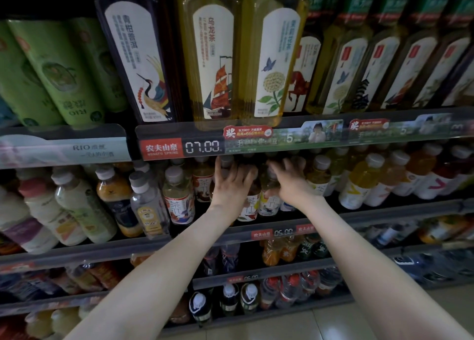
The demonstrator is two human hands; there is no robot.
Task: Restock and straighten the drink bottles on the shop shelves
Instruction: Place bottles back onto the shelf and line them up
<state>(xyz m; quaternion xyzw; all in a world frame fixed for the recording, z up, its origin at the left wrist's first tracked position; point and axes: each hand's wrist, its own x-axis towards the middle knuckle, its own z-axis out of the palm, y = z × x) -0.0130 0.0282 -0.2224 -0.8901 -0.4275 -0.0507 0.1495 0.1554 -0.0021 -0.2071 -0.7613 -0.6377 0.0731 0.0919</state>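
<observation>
- Shelf unit [384, 210]: several tiers of drinks, all stocked as far as the view shows; no carton or spare stock is in view, so the step in hand appears to be straightening rather than refilling.
- Top tier, tall tea bottles [213, 57]: upright, labels forward, packed side by side; green cans [59, 70] stand to their left; this tier looks finished.
- Middle tier, small tea bottles [179, 198]: the working tier; the bottles left of the hands lean and stand unevenly, so they probably remain to be squared; the yellow juice bottles [359, 183] to the right stand in closer rows.
- Lower tiers [282, 252]: dim and partly hidden by the forearms; their order cannot be judged.
- Left hand [230, 183]: reaching under the upper rail, fingers curled over the top of one tea bottle [250, 209] at the front of the middle tier.
- Right hand [289, 183]: just beside the left, fingers spread among the neighbouring bottle necks and blurred; whether it grips the adjacent bottle [269, 203] cannot be told.
- Price label [202, 147]: reads 07.00, fixed to the rail directly above the hands.
- Judgement: task mid-course; one section of the middle tier is being handled, with the leaning bottles at left and the lower tiers likely left to check.
</observation>
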